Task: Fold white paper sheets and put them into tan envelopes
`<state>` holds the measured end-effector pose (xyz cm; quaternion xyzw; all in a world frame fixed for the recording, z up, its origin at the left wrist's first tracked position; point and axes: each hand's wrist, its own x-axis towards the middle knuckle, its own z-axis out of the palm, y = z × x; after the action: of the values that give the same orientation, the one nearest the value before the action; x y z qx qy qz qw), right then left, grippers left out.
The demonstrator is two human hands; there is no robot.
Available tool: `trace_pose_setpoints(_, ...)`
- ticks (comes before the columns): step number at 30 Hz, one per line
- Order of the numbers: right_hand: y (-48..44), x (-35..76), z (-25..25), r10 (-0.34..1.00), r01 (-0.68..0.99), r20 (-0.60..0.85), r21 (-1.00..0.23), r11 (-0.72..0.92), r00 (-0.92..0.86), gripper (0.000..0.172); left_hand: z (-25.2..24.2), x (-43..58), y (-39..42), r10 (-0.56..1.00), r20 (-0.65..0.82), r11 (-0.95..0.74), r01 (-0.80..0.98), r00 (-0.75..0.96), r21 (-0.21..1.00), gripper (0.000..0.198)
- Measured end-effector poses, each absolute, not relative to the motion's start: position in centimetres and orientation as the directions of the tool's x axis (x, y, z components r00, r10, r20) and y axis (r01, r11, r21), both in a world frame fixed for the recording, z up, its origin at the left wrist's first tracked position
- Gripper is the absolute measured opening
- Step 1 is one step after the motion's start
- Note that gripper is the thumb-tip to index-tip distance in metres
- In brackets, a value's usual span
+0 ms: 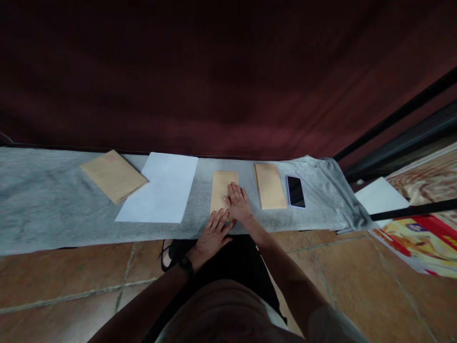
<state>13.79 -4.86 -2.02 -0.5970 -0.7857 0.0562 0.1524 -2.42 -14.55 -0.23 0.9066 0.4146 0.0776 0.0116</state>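
Though dim, two hands [211, 234] [239, 204], apparently one envelope [219, 193]

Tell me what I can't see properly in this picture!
All in the head view:
- Lower part of the middle envelope: covered by the right hand and left hand.
- Part of the left side of the white paper: under the left envelope.
- Marks on the right envelope: too small to read.
- Grey cloth's far left: cut off by the picture's edge.

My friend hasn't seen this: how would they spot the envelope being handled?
Find the grey cloth, then look between the white paper and the phone. The tan envelope nearer the paper is it, the only one under the right hand.
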Motion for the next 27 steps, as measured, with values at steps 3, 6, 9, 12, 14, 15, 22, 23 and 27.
trace_pose_setpoints(3,-7.2,14.0,-2.2,0.958,0.926,0.187,-0.268,0.264,-0.219,0.058,-0.1,-2.3,-14.6,0.752,0.112,-0.658,0.749,0.649,0.074,0.065)
trace_pose_setpoints(6,-8.7,14.3,-2.1,0.971,0.939,0.190,-0.281,0.199,-0.148,0.056,0.0,-2.3,-14.5,0.747,0.091,-0.664,0.745,0.659,0.061,0.066)
trace_pose_setpoints(9,-9.7,14.6,-1.8,0.975,0.939,0.191,-0.300,0.169,-0.114,0.057,-0.2,-2.4,-14.4,0.742,0.083,-0.670,0.740,0.666,0.061,0.068)
trace_pose_setpoints(12,-11.2,14.3,-1.5,0.973,0.932,0.192,-0.312,0.183,-0.127,0.056,-0.8,-2.4,-14.5,0.736,0.094,-0.677,0.733,0.671,0.070,0.072)
trace_pose_setpoints(14,-12.7,13.8,-1.4,0.967,0.923,0.194,-0.316,0.219,-0.163,0.056,-1.2,-2.4,-14.5,0.733,0.106,-0.680,0.730,0.672,0.076,0.071)
trace_pose_setpoints(15,-13.5,13.5,-1.4,0.963,0.917,0.197,-0.319,0.242,-0.185,0.056,-1.4,-2.3,-14.5,0.736,0.110,-0.677,0.732,0.668,0.075,0.069)
trace_pose_setpoints(22,-17.3,12.9,-1.8,0.944,0.901,0.225,-0.311,0.304,-0.241,0.059,-1.8,-1.9,-14.8,0.756,0.105,-0.651,0.759,0.646,0.015,0.061)
trace_pose_setpoints(23,-17.4,13.0,-1.9,0.944,0.902,0.224,-0.306,0.304,-0.242,0.060,-1.7,-1.9,-14.9,0.750,0.107,-0.658,0.753,0.653,0.018,0.061)
trace_pose_setpoints(27,-17.3,13.7,-1.9,0.941,0.908,0.227,-0.279,0.311,-0.253,0.060,-1.5,-2.1,-15.1,0.720,0.139,-0.692,0.719,0.680,0.063,0.070)
